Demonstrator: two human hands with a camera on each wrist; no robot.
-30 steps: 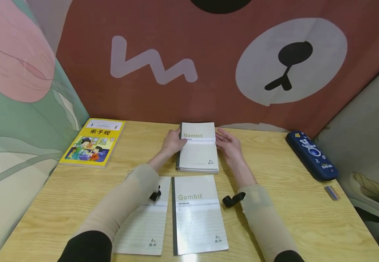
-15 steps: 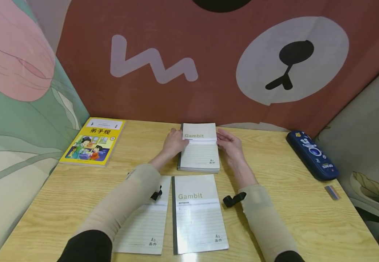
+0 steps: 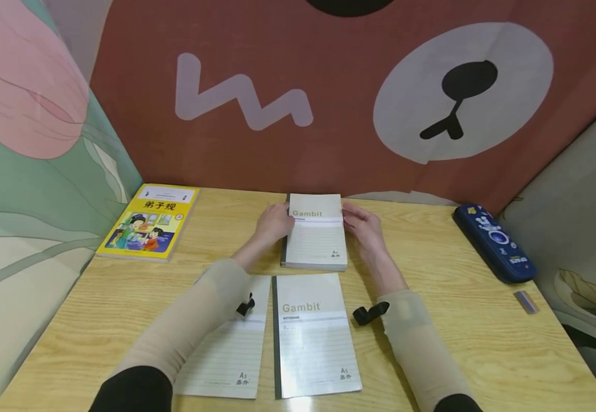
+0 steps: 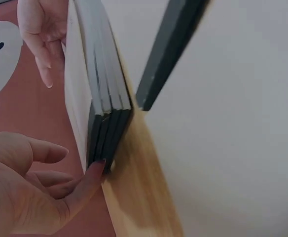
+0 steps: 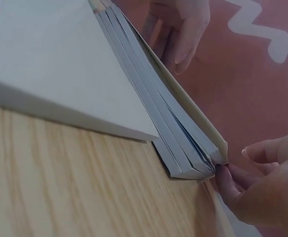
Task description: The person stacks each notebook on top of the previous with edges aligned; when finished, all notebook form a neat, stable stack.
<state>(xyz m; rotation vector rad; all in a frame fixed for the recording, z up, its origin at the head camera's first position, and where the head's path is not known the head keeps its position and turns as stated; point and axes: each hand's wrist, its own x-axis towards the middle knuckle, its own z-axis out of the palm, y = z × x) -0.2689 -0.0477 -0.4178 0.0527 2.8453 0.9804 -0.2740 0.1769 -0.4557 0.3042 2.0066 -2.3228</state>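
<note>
A stack of several Gambit notebooks (image 3: 314, 240) with dark spines lies on the table's far middle, between my two hands. My left hand (image 3: 273, 222) is at its left side; a fingertip touches the dark spines (image 4: 109, 138), and the thumb stands apart over the cover. My right hand (image 3: 366, 229) is at the right side, with fingertips (image 5: 223, 173) against the page edges near a corner and its thumb raised. The layers of the stack lie nearly flush. Nearer me lie two more notebooks side by side, a right one (image 3: 316, 343) and a left one (image 3: 226, 360) partly under my left forearm.
A yellow illustrated book (image 3: 149, 223) lies at the table's far left. On the right are a dark blue pencil case (image 3: 493, 243) and a small striped eraser-like block (image 3: 527, 302). A brown printed backdrop (image 3: 339, 154) stands right behind the table.
The lower layers at the stack's front edge look more even than before. Both hands have stayed at its sides, with the left fingers shifting slightly along the spines.
</note>
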